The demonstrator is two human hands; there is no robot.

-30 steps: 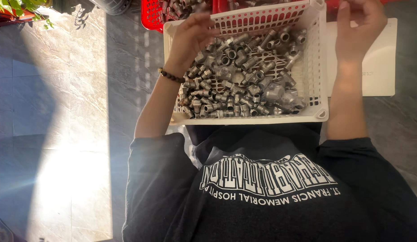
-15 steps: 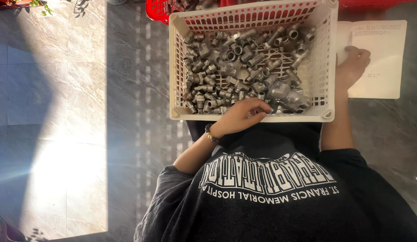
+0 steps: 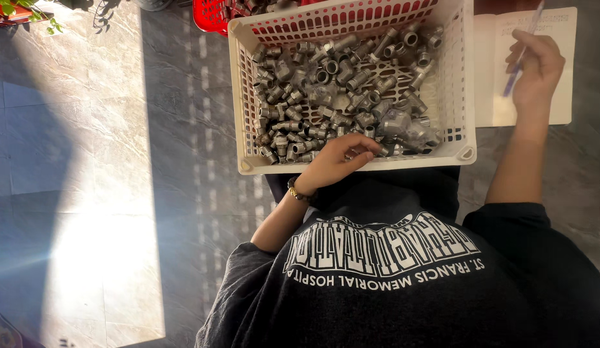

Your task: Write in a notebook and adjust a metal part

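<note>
A white plastic basket [image 3: 239, 96] full of several grey metal pipe fittings [image 3: 342, 84] rests on the floor against my lap. My left hand [image 3: 335, 162] lies over the basket's near rim, fingertips pinched around a small metal fitting [image 3: 353, 153] at the edge of the pile. A bracelet [image 3: 299, 192] circles that wrist. To the right of the basket lies an open white notebook [image 3: 561, 71]. My right hand [image 3: 535, 74] is over its page, shut on a blue pen [image 3: 522, 55] whose tip points down at the paper.
A red plastic crate [image 3: 213, 16] with more metal parts stands behind the white basket. Green plant leaves [image 3: 16, 9] show at the top left corner. The floor is grey stone tile [image 3: 87, 161] with a bright sun patch on the left.
My left hand came back from the basket's far side to its near rim. My right hand left the basket's far right edge, moved onto the notebook and now holds a pen.
</note>
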